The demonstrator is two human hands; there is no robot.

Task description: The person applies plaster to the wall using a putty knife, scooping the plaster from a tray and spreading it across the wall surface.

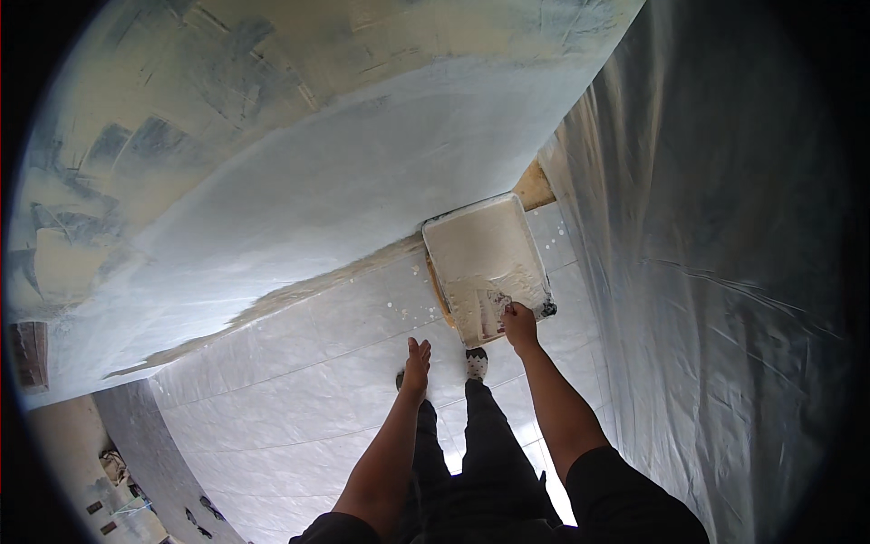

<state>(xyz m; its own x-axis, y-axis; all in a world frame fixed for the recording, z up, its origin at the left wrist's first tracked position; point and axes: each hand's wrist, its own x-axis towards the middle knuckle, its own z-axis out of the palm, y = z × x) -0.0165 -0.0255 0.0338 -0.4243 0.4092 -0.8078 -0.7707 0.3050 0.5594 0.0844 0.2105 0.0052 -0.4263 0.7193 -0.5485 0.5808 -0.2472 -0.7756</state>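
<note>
Apparently, right fingers [512,311] hold a scraper [494,306] inside the tray rim [469,208].

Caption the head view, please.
Right hand holds a smeared tool over a rectangular tray of cream paste; left hand open.

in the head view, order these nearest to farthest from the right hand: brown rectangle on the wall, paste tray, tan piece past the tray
1. paste tray: right at the right hand
2. tan piece: ahead, beyond the tray's far right corner
3. brown rectangle: far left, on the wall
</note>
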